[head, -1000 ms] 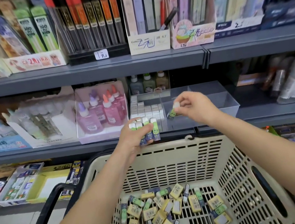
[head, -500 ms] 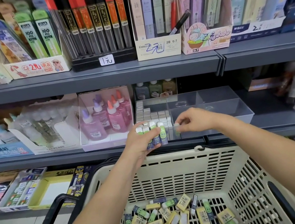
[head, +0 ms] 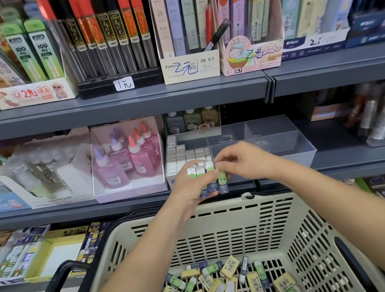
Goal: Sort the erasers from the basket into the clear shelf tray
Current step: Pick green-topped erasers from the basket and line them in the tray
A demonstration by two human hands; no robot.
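The left hand (head: 190,184) grips a bundle of erasers (head: 204,180) and hides most of it; only rounded white tops and green-blue paper sleeves show. The right hand (head: 245,162) pinches the rightmost eraser (head: 222,179), fingertips covering its top. Just behind stands the clear plastic tray (head: 278,142), its left compartment packed with white blocks (head: 183,156). Loose erasers (head: 224,287) litter the slotted beige basket (head: 224,215), which is cut off below.

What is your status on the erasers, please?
Left hand grips green erasers. Right hand pinches the end eraser. Clear tray part filled, nothing in the way.
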